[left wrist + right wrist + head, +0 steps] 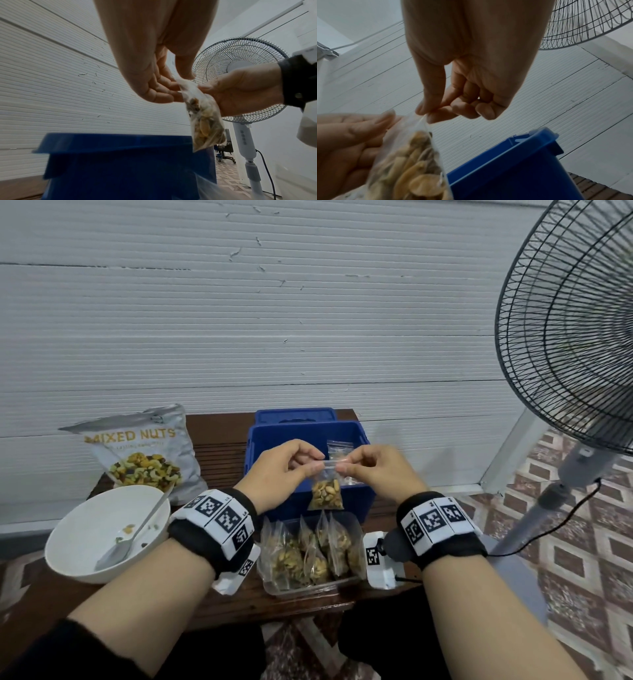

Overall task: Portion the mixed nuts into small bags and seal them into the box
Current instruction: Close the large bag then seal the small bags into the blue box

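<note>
the small bag of nuts (pixel 326 494) hangs above the blue box (pixel 359 494), my left hand (pixel 284 470) and right hand (pixel 380 470) each in a pinching grip on its zip strip. sealing step, i judge; next, press it fully closed and drop it in.

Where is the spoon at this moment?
In the head view the spoon lies in the white bowl at the left of the table, just in front of the mixed nuts bag.

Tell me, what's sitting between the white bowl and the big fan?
In the head view, between the white bowl and the fan sits a clear tray of filled nut bags.
</note>
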`<action>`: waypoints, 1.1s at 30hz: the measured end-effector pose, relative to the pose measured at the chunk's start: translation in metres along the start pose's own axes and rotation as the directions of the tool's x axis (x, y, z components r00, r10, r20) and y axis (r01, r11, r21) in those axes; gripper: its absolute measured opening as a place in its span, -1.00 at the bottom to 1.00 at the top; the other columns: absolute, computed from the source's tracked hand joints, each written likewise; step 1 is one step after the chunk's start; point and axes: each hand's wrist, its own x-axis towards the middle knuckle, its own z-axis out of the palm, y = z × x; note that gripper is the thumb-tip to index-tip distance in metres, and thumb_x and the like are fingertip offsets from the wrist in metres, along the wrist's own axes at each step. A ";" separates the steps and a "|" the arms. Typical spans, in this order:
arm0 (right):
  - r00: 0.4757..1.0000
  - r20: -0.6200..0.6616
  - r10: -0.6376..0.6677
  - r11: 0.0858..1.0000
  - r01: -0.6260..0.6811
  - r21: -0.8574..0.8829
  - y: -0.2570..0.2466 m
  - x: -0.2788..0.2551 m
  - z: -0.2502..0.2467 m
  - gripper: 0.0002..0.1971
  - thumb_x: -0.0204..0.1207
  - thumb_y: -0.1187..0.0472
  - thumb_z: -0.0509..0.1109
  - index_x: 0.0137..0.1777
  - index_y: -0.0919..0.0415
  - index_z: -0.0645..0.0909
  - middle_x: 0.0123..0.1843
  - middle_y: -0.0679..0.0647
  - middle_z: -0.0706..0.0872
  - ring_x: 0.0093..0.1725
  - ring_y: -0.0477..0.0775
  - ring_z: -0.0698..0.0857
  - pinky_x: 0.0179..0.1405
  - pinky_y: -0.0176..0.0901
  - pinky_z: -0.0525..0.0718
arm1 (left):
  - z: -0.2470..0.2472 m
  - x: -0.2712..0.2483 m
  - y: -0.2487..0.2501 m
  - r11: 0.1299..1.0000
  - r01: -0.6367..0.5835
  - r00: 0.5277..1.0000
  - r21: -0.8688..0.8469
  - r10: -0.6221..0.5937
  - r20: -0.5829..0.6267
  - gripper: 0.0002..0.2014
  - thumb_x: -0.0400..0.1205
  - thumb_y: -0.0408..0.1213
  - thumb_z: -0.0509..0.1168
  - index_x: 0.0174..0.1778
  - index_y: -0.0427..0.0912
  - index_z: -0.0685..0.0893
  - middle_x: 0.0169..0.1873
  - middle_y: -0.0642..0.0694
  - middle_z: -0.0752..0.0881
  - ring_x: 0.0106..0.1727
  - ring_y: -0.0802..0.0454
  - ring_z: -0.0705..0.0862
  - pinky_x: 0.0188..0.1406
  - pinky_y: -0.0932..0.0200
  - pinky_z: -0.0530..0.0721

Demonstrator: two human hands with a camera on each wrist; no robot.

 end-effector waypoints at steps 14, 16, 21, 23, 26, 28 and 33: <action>0.998 -0.048 -0.042 0.999 0.042 -0.006 0.001 0.002 0.005 -0.82 0.44 0.27 0.54 -0.31 0.07 0.63 -0.38 -0.06 0.67 -0.41 -0.24 0.57 -0.36 -0.51 0.53 | -0.012 0.001 0.002 0.990 -0.006 0.998 0.142 0.015 -0.061 -0.92 0.60 -0.20 0.41 -0.21 0.02 0.67 -0.25 0.08 0.76 -0.17 0.12 0.70 -0.24 0.47 0.56; 0.997 -0.050 -0.060 0.998 0.059 -0.015 0.002 0.003 0.005 -0.81 0.44 0.29 0.53 -0.31 0.06 0.62 -0.36 -0.06 0.66 -0.37 -0.19 0.59 -0.31 -0.46 0.55 | -0.011 0.001 0.003 0.988 -0.005 0.998 0.154 0.013 -0.054 -0.91 0.60 -0.21 0.40 -0.21 0.02 0.67 -0.25 0.07 0.75 -0.16 0.09 0.70 -0.23 0.47 0.56; 0.995 -0.008 -0.100 0.995 0.100 -0.014 0.003 0.004 0.006 -0.85 0.45 0.25 0.53 -0.25 0.02 0.65 -0.30 -0.10 0.69 -0.28 -0.16 0.63 -0.23 -0.37 0.57 | -0.011 0.000 0.005 0.993 -0.017 0.999 0.117 0.021 -0.027 -0.90 0.61 -0.22 0.39 -0.20 0.05 0.66 -0.25 0.10 0.74 -0.16 0.10 0.70 -0.21 0.47 0.56; 0.994 -0.002 -0.108 0.993 0.108 -0.047 0.005 0.005 0.007 -0.84 0.45 0.23 0.54 -0.27 -0.01 0.65 -0.32 -0.12 0.68 -0.31 -0.16 0.62 -0.24 -0.35 0.55 | -0.009 -0.001 0.007 0.993 -0.018 1.000 0.115 0.019 -0.008 -0.94 0.61 -0.23 0.39 -0.16 0.01 0.68 -0.25 0.10 0.73 -0.20 0.15 0.67 -0.23 0.49 0.55; 0.995 -0.017 -0.103 0.992 0.101 -0.071 0.007 0.008 0.007 -0.82 0.47 0.24 0.52 -0.27 -0.02 0.62 -0.32 -0.11 0.66 -0.31 -0.15 0.60 -0.23 -0.30 0.53 | -0.008 -0.002 0.008 0.995 -0.014 1.000 0.099 0.013 0.010 -0.98 0.61 -0.22 0.39 -0.08 -0.05 0.70 -0.26 0.13 0.73 -0.28 0.31 0.64 -0.26 0.51 0.55; 0.994 -0.012 -0.106 0.992 0.105 -0.067 0.006 0.008 0.007 -0.82 0.49 0.25 0.49 -0.26 -0.02 0.62 -0.31 -0.11 0.66 -0.30 -0.15 0.60 -0.21 -0.30 0.53 | -0.009 0.000 0.008 0.995 -0.009 1.000 0.103 0.009 0.002 -0.99 0.61 -0.22 0.39 -0.09 -0.03 0.70 -0.25 0.11 0.75 -0.23 0.25 0.68 -0.22 0.46 0.59; 0.995 0.070 -0.068 0.997 0.071 -0.040 0.002 0.005 0.008 -0.89 0.51 0.18 0.48 -0.24 0.03 0.67 -0.30 -0.07 0.68 -0.27 -0.17 0.62 -0.18 -0.33 0.55 | -0.010 0.000 0.010 0.998 0.012 0.999 0.064 -0.009 -0.044 -0.94 0.56 -0.24 0.46 -0.19 -0.03 0.70 -0.32 0.09 0.77 -0.28 0.30 0.70 -0.21 0.46 0.63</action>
